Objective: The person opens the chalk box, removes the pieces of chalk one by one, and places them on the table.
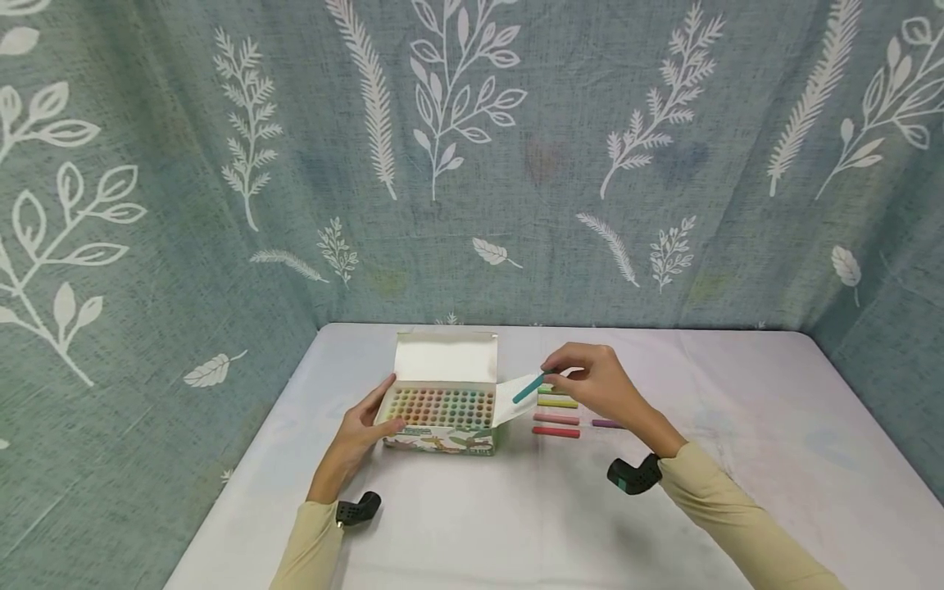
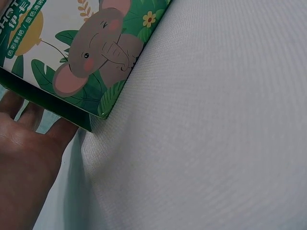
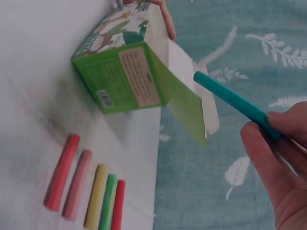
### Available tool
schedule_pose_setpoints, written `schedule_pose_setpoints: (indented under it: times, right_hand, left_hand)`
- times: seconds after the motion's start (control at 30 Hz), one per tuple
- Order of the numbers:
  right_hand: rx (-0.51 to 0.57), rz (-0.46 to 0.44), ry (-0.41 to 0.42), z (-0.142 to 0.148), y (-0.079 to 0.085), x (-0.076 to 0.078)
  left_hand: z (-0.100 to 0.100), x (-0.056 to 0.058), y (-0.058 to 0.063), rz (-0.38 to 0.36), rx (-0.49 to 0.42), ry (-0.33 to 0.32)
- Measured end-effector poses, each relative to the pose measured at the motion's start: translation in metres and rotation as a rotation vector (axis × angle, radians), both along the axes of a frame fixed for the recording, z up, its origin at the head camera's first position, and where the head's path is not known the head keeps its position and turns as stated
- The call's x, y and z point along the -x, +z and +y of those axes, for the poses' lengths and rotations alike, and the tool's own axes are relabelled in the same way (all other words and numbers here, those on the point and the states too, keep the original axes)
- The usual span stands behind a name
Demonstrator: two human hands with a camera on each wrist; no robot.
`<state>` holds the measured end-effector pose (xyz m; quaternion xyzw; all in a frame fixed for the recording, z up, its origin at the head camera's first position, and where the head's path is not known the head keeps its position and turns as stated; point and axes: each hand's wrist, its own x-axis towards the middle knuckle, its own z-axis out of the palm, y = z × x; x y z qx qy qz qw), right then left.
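My left hand (image 1: 357, 430) grips the left end of an open printed box (image 1: 442, 442), thumb on its front edge and fingers along its side. In the left wrist view, the box's elephant-printed face (image 2: 103, 48) shows above the hand's fingers (image 2: 31, 115). Rows of coloured chalk ends (image 1: 442, 407) fill the box, whose white lid stands up at the back. My right hand (image 1: 593, 381) pinches a teal chalk stick (image 3: 235, 100) by one end between thumb and fingers. The stick's free end points down-left, over the box's right side flap (image 1: 509, 406) in the head view.
Right of the box lie several loose chalk sticks, among them a red one (image 1: 556, 432), a pink one (image 1: 556, 419), a yellow one (image 1: 557, 403) and a purple one (image 1: 608, 424). A white cloth (image 1: 442, 524) covers the table. A leaf-patterned curtain (image 1: 560, 270) hangs behind it.
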<state>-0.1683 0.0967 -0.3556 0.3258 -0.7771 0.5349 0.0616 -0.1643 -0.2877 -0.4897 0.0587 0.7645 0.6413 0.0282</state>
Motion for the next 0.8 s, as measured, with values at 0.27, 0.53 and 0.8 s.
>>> schedule_pose_setpoints:
  times: [0.27, 0.53, 0.8]
  right_hand:
    - [0.034, -0.107, -0.036, 0.032, -0.012, -0.006]
    - [0.076, -0.189, -0.051, 0.054, -0.032, -0.012]
    - [0.103, -0.278, -0.137, 0.073, -0.052, -0.021]
  left_hand:
    - [0.001, -0.001, -0.001, -0.007, -0.014, -0.005]
    - [0.004, -0.009, 0.017, -0.007, -0.005, -0.032]
    - [0.006, -0.010, 0.020, -0.026, 0.006, -0.034]
